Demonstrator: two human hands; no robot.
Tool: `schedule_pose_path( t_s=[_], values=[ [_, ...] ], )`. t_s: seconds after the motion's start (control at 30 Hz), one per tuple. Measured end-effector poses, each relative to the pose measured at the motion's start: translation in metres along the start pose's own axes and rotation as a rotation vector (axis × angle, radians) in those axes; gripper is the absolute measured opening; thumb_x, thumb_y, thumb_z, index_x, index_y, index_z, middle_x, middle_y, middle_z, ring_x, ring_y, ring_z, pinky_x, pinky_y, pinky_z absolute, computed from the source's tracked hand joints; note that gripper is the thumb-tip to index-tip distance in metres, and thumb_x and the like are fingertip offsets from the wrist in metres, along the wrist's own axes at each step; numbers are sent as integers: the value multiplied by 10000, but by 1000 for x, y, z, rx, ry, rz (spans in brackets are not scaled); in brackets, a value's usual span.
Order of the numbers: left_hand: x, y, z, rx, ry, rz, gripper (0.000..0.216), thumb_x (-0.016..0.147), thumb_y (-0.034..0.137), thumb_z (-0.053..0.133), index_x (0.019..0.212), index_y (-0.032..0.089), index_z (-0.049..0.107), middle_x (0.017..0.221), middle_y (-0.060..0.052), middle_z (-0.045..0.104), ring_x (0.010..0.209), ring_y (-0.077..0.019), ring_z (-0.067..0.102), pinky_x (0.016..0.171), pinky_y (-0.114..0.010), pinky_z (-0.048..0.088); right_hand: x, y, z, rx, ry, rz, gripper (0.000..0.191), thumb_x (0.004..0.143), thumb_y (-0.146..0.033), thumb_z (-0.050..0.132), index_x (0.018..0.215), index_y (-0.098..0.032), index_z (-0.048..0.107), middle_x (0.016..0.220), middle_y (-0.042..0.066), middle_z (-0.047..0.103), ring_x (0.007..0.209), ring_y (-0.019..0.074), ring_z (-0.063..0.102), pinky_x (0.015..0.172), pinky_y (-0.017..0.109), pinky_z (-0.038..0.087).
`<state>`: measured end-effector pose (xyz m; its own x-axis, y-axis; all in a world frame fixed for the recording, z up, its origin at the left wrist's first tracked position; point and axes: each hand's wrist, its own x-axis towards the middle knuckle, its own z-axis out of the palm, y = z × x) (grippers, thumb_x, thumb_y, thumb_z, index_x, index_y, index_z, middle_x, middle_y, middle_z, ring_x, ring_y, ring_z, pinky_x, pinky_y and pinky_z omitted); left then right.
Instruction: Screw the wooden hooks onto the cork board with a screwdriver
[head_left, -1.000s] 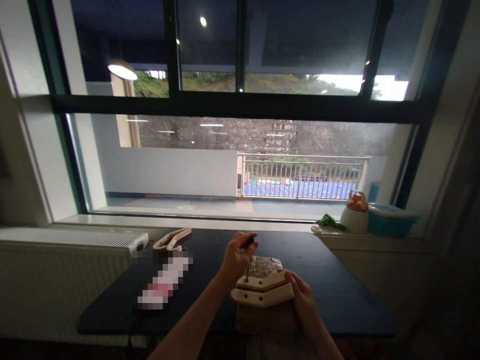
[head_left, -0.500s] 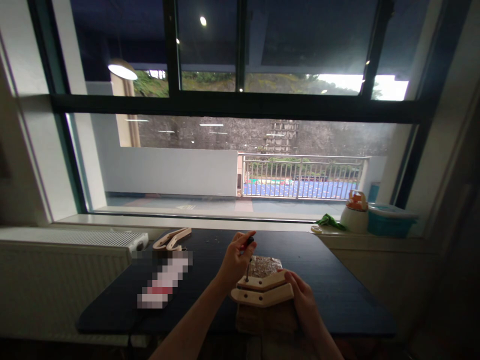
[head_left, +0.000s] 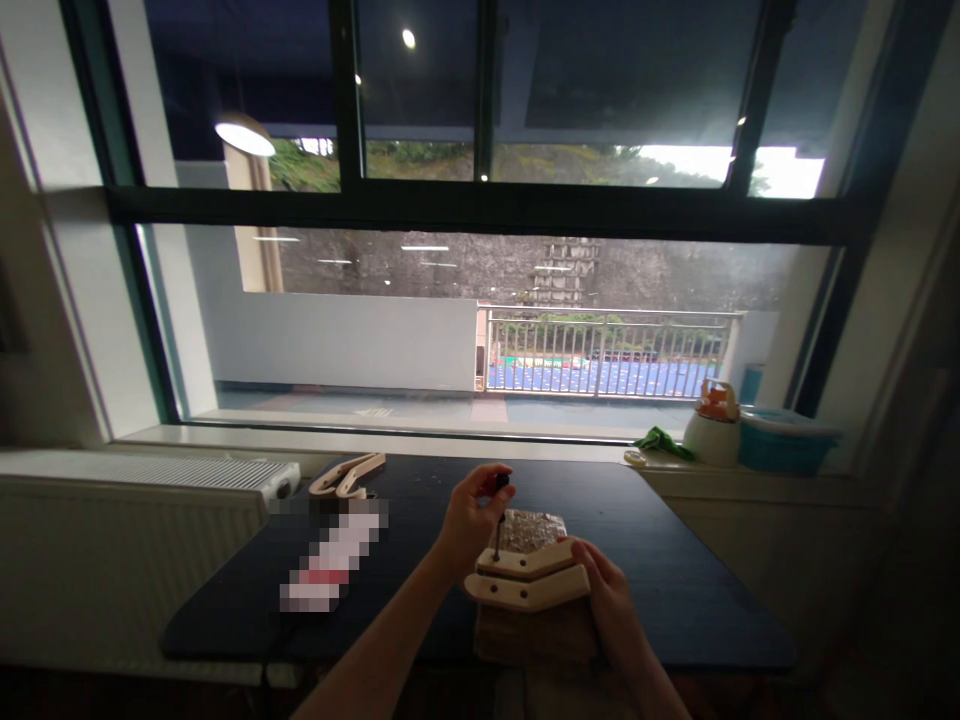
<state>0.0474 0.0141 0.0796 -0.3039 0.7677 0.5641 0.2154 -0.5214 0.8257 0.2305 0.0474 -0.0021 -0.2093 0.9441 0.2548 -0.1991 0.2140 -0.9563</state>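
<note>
My left hand pinches the black handle of a screwdriver from above. The thin shaft points down, its tip at a hole near the left end of the rear bar of an angled wooden piece. This pale piece has two bent bars side by side, with dark round holes. Wrapped round its right end, my right hand holds it steady. Under and behind it lies a brownish, speckled block-like object, partly covered by the piece; I cannot make out what it is.
On the dark table, another pair of bent wooden pieces lies at the back left, near a pixelated pinkish item. The windowsill holds a green cloth, a white pot and a teal box. A radiator stands left.
Both hands keep their holds, and the screwdriver tip stays at the same hole. The fingers on the handle have shifted slightly. The whole view has moved a little.
</note>
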Motion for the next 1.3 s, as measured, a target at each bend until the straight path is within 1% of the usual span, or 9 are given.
schedule_pose_path(
  t_s=[0.2, 0.33, 0.4, 0.53, 0.7, 0.83, 1.1, 1.23, 1.3],
  values=[
    [-1, -5, 1, -22, -29, -5, 219, 723, 264, 645, 910, 157, 685, 701, -11, 634, 636, -129, 565, 600, -230, 459, 0, 0, 0, -11, 3, 0, 444, 706, -528, 615, 935, -160, 716, 810, 54, 703, 745, 234, 616, 682, 294, 479],
    [-2, -9, 2, -18, -61, 13, 243, 771, 263, 595, 979, 155, 661, 728, -24, 647, 686, -147, 590, 636, -249, 475, 1, 4, -2, 2, 3, 5, 441, 707, -523, 620, 946, -165, 714, 816, 55, 704, 738, 225, 616, 685, 287, 477],
    [-2, -9, 1, 7, -70, 39, 237, 770, 252, 602, 982, 164, 661, 737, -21, 635, 709, -151, 584, 672, -265, 473, 1, 6, -2, 8, 1, 12, 435, 714, -520, 615, 949, -167, 712, 814, 52, 703, 736, 219, 616, 684, 283, 476],
    [2, -5, 2, 70, -68, 120, 209, 704, 204, 676, 910, 188, 704, 762, -7, 578, 744, -149, 538, 751, -283, 441, 1, 3, -1, 4, -6, 17, 435, 718, -524, 609, 948, -169, 710, 815, 46, 702, 742, 212, 614, 685, 272, 472],
    [3, -4, 4, 83, -86, 165, 203, 740, 195, 640, 932, 191, 706, 745, -6, 530, 724, -144, 519, 728, -278, 443, 1, -2, 0, -13, 1, 18, 446, 702, -533, 617, 933, -165, 717, 801, 48, 701, 739, 220, 614, 685, 279, 472],
    [2, -4, 3, 80, -99, 160, 217, 768, 207, 616, 968, 187, 695, 780, -18, 540, 732, -144, 517, 709, -266, 450, 1, -1, 0, -12, 5, 14, 452, 690, -540, 622, 926, -167, 721, 798, 53, 702, 737, 228, 615, 677, 286, 474],
    [3, -3, 1, 69, -118, 127, 253, 783, 209, 588, 1016, 179, 682, 822, -26, 560, 740, -137, 541, 684, -243, 461, 1, 3, -1, 18, -14, 32, 441, 720, -526, 604, 967, -176, 708, 812, 51, 701, 745, 221, 616, 684, 280, 469],
    [3, -5, 1, 68, -88, 103, 299, 761, 197, 607, 1057, 192, 646, 822, -14, 575, 737, -132, 561, 685, -241, 466, 2, 2, -1, 5, 0, 28, 446, 707, -530, 614, 956, -174, 713, 817, 56, 702, 748, 227, 617, 687, 285, 471],
    [2, -6, 1, 68, -65, 92, 287, 761, 198, 605, 1047, 192, 621, 827, -12, 588, 744, -132, 571, 696, -245, 468, 2, 2, -1, 9, -3, 27, 445, 707, -532, 613, 951, -174, 714, 812, 56, 702, 743, 227, 617, 684, 286, 472]
  ],
)
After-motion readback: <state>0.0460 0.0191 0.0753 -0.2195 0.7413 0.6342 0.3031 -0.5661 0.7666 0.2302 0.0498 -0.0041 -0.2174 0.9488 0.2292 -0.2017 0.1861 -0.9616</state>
